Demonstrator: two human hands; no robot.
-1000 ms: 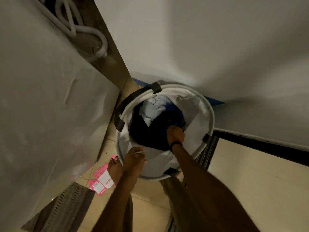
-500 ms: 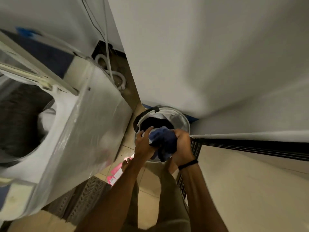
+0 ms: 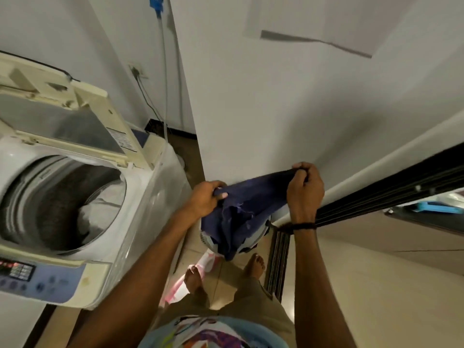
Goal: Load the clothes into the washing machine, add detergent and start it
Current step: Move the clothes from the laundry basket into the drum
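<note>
Stretching between both hands, a navy garment (image 3: 241,212) hangs in the air to the right of the washing machine (image 3: 140,222), level with its top but clear of its side wall. The left hand (image 3: 206,197), the one nearer the machine, pinches one bunched edge of the cloth with curled fingers; the right hand (image 3: 305,189), farther from the machine and a little higher, grips the opposite edge in a closed fist and wears a black wristband (image 3: 302,226). The cloth sags between them in loose folds. Below it, farther right of the machine, the white rim of a laundry basket (image 3: 263,232) shows on the floor, mostly hidden by the garment. The machine's lid (image 3: 62,116) stands raised at the back, and pale laundry (image 3: 98,217) lies in the bottom of the drum. Its control panel (image 3: 37,275) runs along the front edge. Pink paper (image 3: 206,262) lies on the tiles just right of the machine's base.
</note>
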